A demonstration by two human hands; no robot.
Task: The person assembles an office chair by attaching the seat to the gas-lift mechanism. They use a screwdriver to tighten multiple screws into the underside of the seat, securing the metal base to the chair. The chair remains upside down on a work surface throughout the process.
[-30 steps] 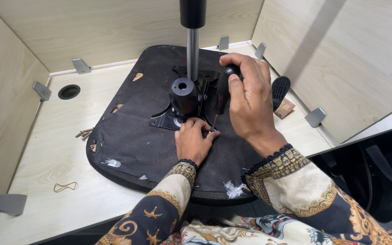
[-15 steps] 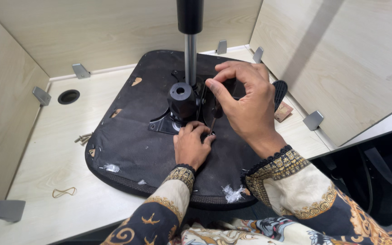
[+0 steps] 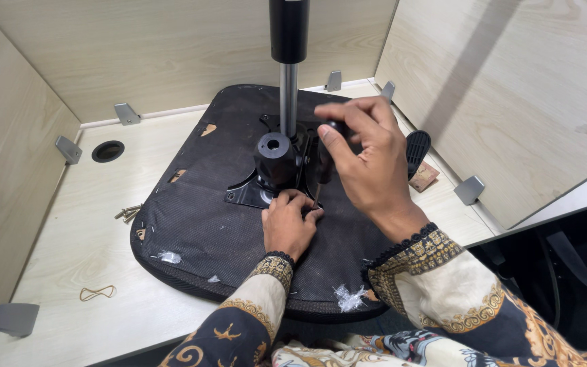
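An upturned black chair seat (image 3: 205, 224) lies on a light wooden desk (image 3: 83, 251). A black metal mechanism plate (image 3: 249, 194) with a round hub (image 3: 276, 156) is fixed at its middle, and a chrome gas-lift column (image 3: 288, 95) rises from it. My right hand (image 3: 365, 160) grips the black handle of a screwdriver (image 3: 321, 173) whose shaft points down at the plate. My left hand (image 3: 288, 224) rests on the seat just below the plate, fingers at the screwdriver's tip.
Several screws (image 3: 128, 213) and a rubber band (image 3: 96, 293) lie on the desk at left. A round cable hole (image 3: 107, 151) sits far left. Grey brackets (image 3: 127, 113) join the wooden partition walls. A black lever paddle (image 3: 417, 146) sticks out right of the seat.
My right hand has moved left and down from the seat's right side, bringing the screwdriver upright over the plate. My left hand has stayed near the plate's lower edge.
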